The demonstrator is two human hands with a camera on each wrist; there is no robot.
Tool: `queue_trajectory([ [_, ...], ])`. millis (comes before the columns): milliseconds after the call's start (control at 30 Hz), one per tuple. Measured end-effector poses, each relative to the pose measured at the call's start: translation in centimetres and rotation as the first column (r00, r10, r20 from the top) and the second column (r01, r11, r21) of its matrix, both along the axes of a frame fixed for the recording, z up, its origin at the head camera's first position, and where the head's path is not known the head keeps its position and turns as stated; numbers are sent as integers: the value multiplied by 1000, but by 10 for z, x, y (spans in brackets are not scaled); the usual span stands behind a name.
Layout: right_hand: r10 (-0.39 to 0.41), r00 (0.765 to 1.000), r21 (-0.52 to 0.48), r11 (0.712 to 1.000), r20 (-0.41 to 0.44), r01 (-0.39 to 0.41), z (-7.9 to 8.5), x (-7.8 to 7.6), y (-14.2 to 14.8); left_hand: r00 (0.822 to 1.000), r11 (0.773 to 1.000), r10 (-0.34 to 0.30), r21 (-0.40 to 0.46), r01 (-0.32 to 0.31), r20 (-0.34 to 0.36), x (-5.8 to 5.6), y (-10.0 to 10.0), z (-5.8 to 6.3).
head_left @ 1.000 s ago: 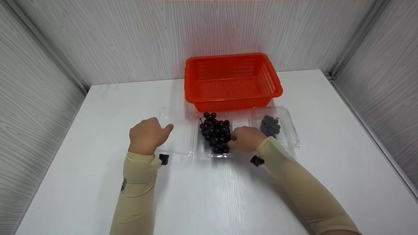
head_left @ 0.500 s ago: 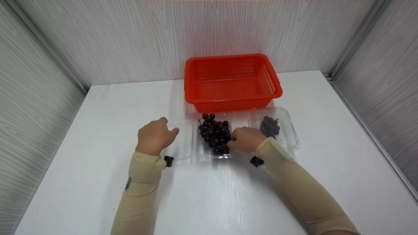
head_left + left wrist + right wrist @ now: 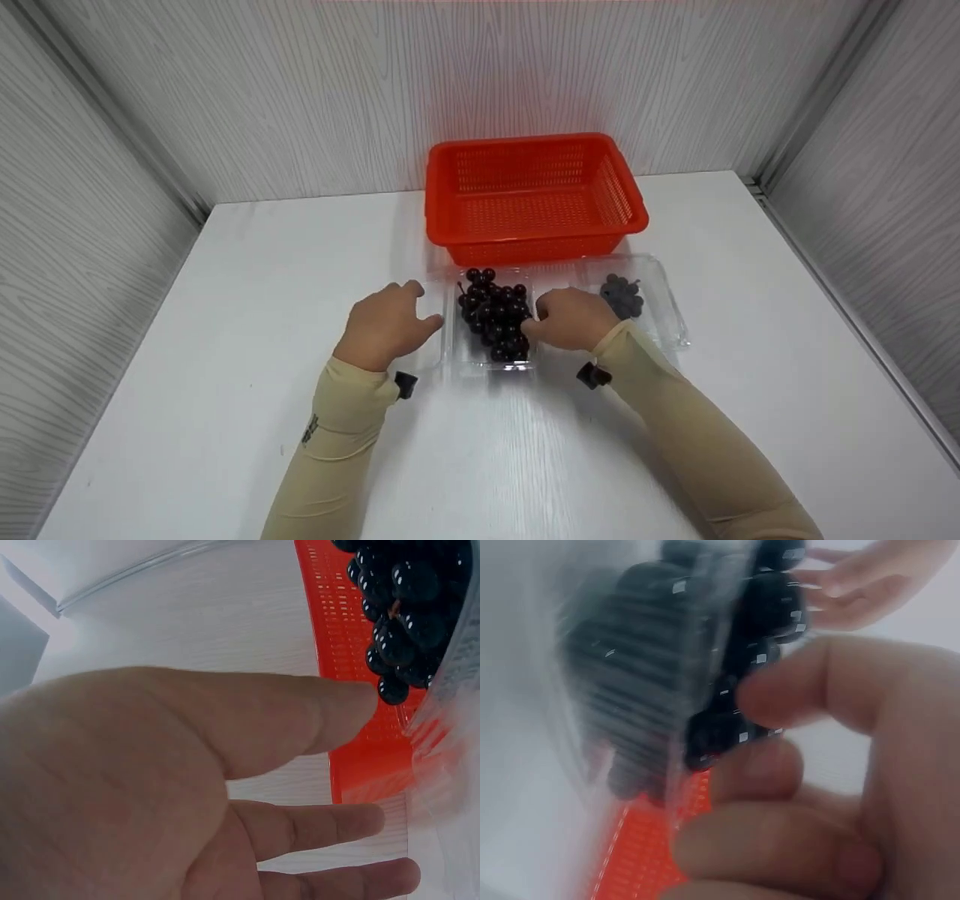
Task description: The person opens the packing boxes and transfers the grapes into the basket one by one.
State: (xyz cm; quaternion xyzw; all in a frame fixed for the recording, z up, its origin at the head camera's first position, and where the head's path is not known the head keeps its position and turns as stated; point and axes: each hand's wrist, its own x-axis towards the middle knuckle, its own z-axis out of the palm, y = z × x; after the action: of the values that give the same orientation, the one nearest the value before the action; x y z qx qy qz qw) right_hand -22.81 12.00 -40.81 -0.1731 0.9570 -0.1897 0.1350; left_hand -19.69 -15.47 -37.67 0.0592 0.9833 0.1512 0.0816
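Observation:
A bunch of glossy dark grapes (image 3: 491, 315) lies in an open clear plastic box (image 3: 510, 367). My right hand (image 3: 574, 319) is at the box's right edge, its fingers curled and its thumb against the grapes; in the right wrist view it holds the bunch (image 3: 735, 682) at its side, over the box's rim. To the left, my left hand (image 3: 386, 326) is over the clear flap (image 3: 431, 300) joined to the box, thumb and fingers spread and holding nothing. In the left wrist view, its thumb tip overlaps the lowest grape.
Behind the box stands a red perforated basket (image 3: 536, 251) with nothing in it. On the right, a second clear box (image 3: 664, 300) has a smaller grape bunch (image 3: 622, 296) under its plastic, partly behind my right hand. White panels enclose the tabletop on three sides.
My left hand has moved right over the clear flap, closer to the grape box. The right hand has stayed at the grapes' right side.

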Motion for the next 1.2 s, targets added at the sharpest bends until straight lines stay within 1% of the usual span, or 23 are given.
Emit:
queue_trajectory([
  [67, -37, 999, -67, 997, -39, 34, 2, 1, -1, 999, 1000, -27, 10, 27, 18, 1, 3, -1],
  [167, -47, 994, -155, 987, -101, 31, 3, 0, -4, 998, 999, -49, 23, 48, 44, 0, 4, -3],
  [267, -27, 991, -189, 982, -132, 1, 3, -1, -8, 996, 998, -56, 33, 53, 75, 0, 5, -6],
  [333, -10, 990, -191, 981, -144, -18, 4, -1, -10, 994, 997, -63, 39, 59, 90, -2, 5, -7],
  [433, 10, 986, -170, 985, -169, -39, 6, -2, -13, 991, 996, -82, 46, 78, 102, -5, 7, -8],
  [633, 27, 969, -69, 997, -247, -46, 1, -2, -16, 984, 992, -121, 51, 115, 134, -9, 12, -16],
  [733, 37, 963, -31, 998, -266, -47, -3, -2, -17, 984, 990, -136, 52, 130, 115, -9, 13, -19],
  [833, 54, 965, -5, 998, -255, -57, -4, -4, -20, 986, 988, -145, 58, 140, 87, -10, 13, -20],
  [933, 74, 965, 7, 997, -251, -75, -3, -5, -23, 986, 988, -148, 64, 143, 73, -10, 14, -20],
  [1033, 99, 956, 25, 995, -277, -96, 0, -5, -27, 987, 988, -143, 66, 138, 73, -11, 13, -21],
  [1100, 123, 946, 53, 992, -301, -112, 1, -7, -29, 986, 987, -147, 70, 142, 73, -11, 13, -21],
  [1200, 156, 937, 98, 986, -313, -131, 3, -8, -32, 985, 986, -155, 79, 149, 76, -12, 12, -21],
])
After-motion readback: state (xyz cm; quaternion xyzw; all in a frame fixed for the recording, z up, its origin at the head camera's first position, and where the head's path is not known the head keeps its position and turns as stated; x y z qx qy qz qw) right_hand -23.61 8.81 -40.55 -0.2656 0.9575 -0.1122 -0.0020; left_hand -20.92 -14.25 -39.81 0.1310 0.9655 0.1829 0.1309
